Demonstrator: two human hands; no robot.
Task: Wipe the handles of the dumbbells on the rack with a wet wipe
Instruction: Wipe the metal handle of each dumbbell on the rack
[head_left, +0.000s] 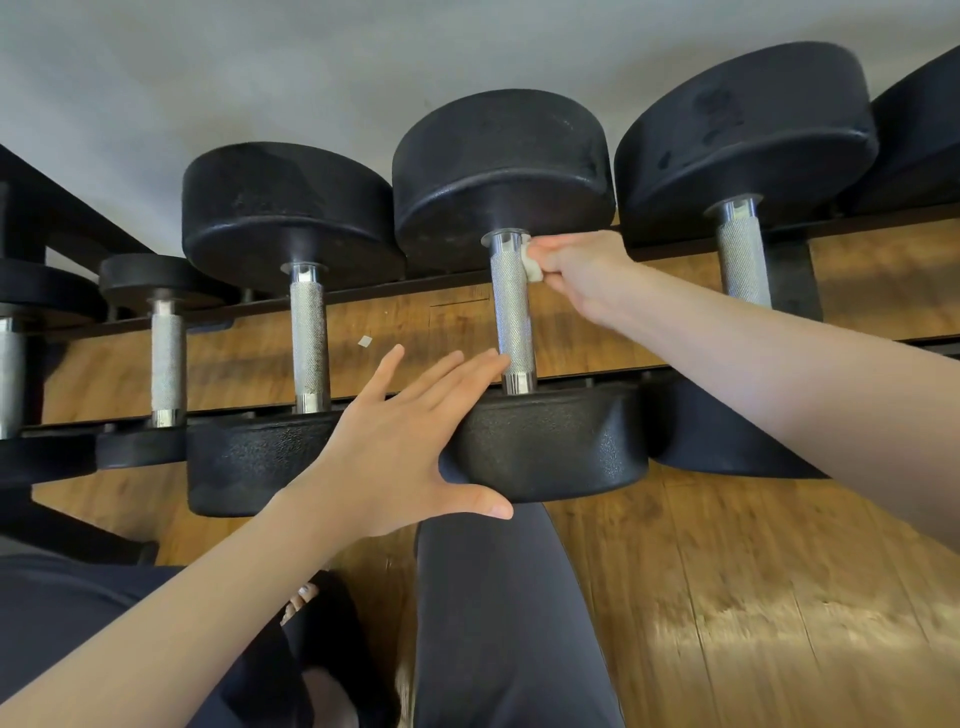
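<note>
Several black dumbbells lie side by side on a black rack (363, 296). The middle dumbbell has a knurled steel handle (511, 322). My right hand (582, 270) pinches a small white wet wipe (532, 265) against the far end of that handle, just below the far weight head (501, 171). My left hand (400, 441) lies flat with straight fingers on the near weight head (550, 447), its fingertips reaching the handle's near end.
Neighbouring dumbbell handles stand to the left (309, 343) and right (743, 260), with a smaller one further left (167, 358). Wooden floor (753, 597) lies below the rack. My dark-clothed leg (498, 623) is under the middle dumbbell. A grey wall is behind.
</note>
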